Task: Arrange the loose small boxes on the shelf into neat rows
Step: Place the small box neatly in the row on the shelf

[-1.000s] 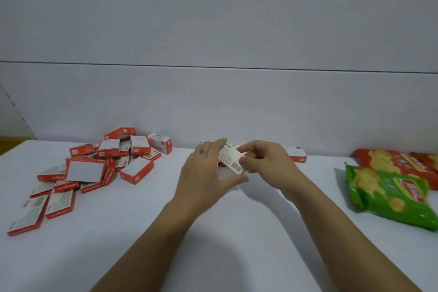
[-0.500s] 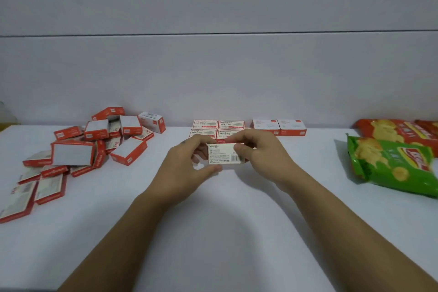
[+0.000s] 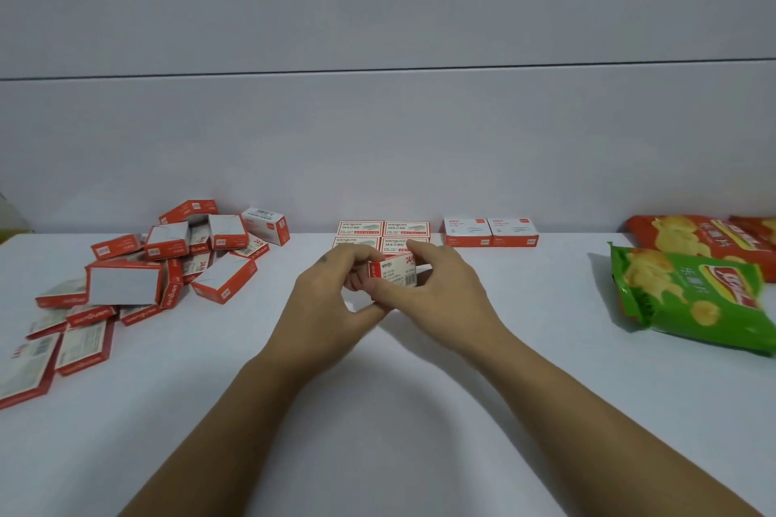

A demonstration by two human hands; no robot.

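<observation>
So both hands are on one small red-and-white cardboard box (image 3: 393,274), held just above the white shelf surface (image 3: 378,411) in the middle. The left hand (image 3: 331,298) pinches its left end with curled fingers, and the right hand (image 3: 436,290) grips the right end, thumb underneath.

Right behind it, against the pale back wall (image 3: 378,147), there's a tidy block of four flat red-and-white boxes (image 3: 383,234), two by two, the front pair partly hidden by the fingers. Just to the right of that sit two taller white boxes with red bases (image 3: 490,232), touching side by side.

Over on the left is the messy heap of loose red-and-white boxes (image 3: 168,264), roughly twenty, though I can't count exactly since they overlap and a few run out toward the edge.

Far right: one green crisp bag (image 3: 688,298) lying in front, and two red crisp bags (image 3: 693,239) behind it, one cut off by the frame.
</observation>
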